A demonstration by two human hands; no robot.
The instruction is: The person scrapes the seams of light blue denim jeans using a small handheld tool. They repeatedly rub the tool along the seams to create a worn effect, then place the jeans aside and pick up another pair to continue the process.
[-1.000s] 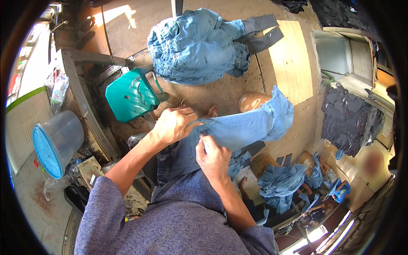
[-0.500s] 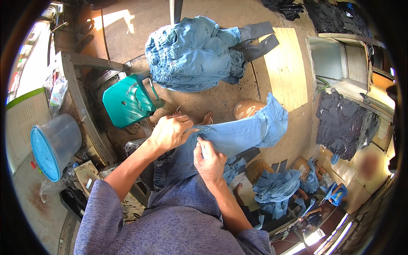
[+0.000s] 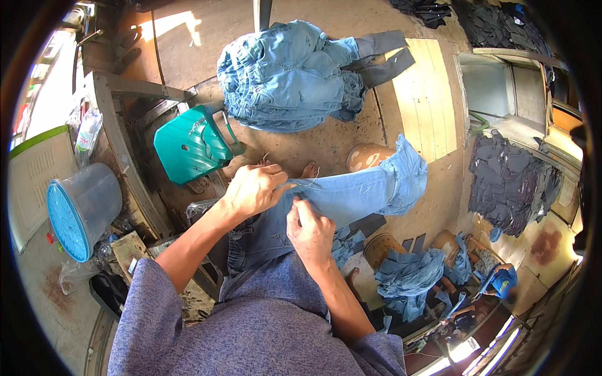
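Observation:
A light-blue denim trouser leg point(image 3: 351, 195) lies across my lap and stretches off to the right, ending in a bunched hem part. Its upper edge is pinched in the closed fingers of my left hand point(image 3: 254, 191). Just below and to the right, my right hand point(image 3: 310, 235) is curled shut against the denim, thumb pointing up. Whether a small tool or thread sits inside that grip I cannot make out. A pale loose thread point(image 3: 315, 178) trails from the denim beside my left fingertips.
Ahead on the floor lies a pile of jeans point(image 3: 282, 81). A green plastic stool point(image 3: 188, 149) stands left, near a clear bucket with blue lid point(image 3: 69, 219). Dark garments point(image 3: 508, 185) are heaped right. Behind more denim point(image 3: 411, 279), a person in blue point(image 3: 503, 281) sits lower right.
Both hands keep nearly the same pose on the denim. My right thumb has shifted slightly. The whole scene has moved a little in the picture.

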